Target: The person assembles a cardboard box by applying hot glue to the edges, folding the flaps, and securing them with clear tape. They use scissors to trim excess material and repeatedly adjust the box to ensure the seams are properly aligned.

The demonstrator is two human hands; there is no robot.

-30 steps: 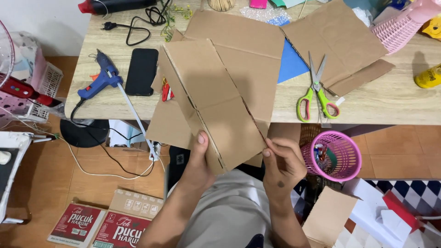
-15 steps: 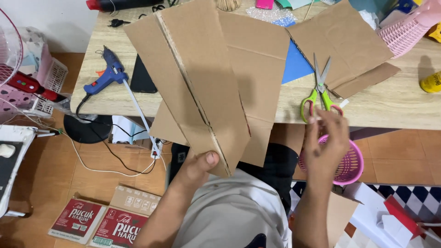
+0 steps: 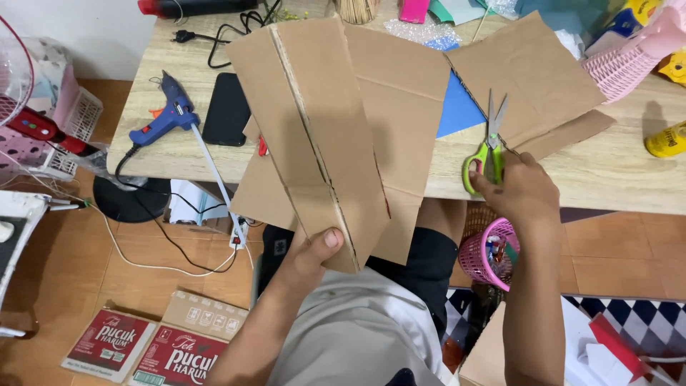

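Note:
My left hand (image 3: 309, 256) grips the near edge of a long folded piece of brown cardboard (image 3: 307, 129), thumb on top, holding it tilted up over the front edge of the wooden table (image 3: 614, 179). My right hand (image 3: 520, 191) rests on the green handles of a pair of scissors (image 3: 487, 149) lying on the table, blades pointing away from me. Its fingers lie over the handles. Under the held piece lies another flat cardboard sheet (image 3: 407, 93), and a third sheet (image 3: 529, 71) sits to the right over a blue paper (image 3: 454, 111).
A blue glue gun (image 3: 166, 114) and a black phone (image 3: 227, 109) lie at the table's left. A pink basket (image 3: 629, 57) sits at the right, a small pink bin (image 3: 491, 254) under the table. Cartons (image 3: 153, 343), cables and a pink fan (image 3: 21, 78) crowd the floor at left.
My right hand left the cardboard, moved right and up, and came down on the scissors. My left hand raised the folded cardboard higher and closer to the camera.

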